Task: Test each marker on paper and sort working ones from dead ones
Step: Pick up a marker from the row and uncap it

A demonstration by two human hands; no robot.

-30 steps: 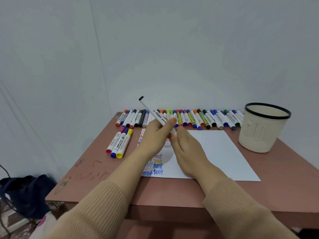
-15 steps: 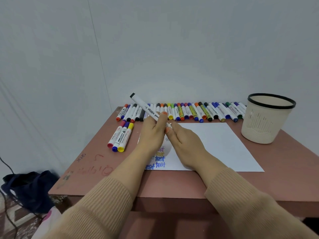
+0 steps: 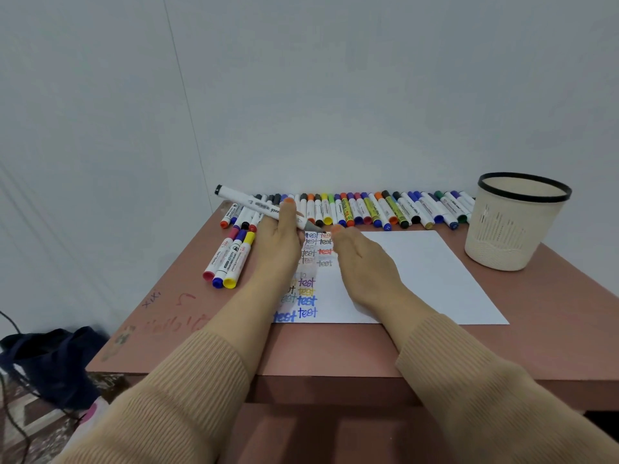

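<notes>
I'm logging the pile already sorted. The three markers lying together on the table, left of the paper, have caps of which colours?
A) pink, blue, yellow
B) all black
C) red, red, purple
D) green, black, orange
A: the three markers lie side by side just left of the paper, and the caps at their near ends are pink, blue and yellow.

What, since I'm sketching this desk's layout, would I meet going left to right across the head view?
Dark bag on the floor → three markers lying apart → left hand, gripping a white marker → right hand → cream basket.
</notes>
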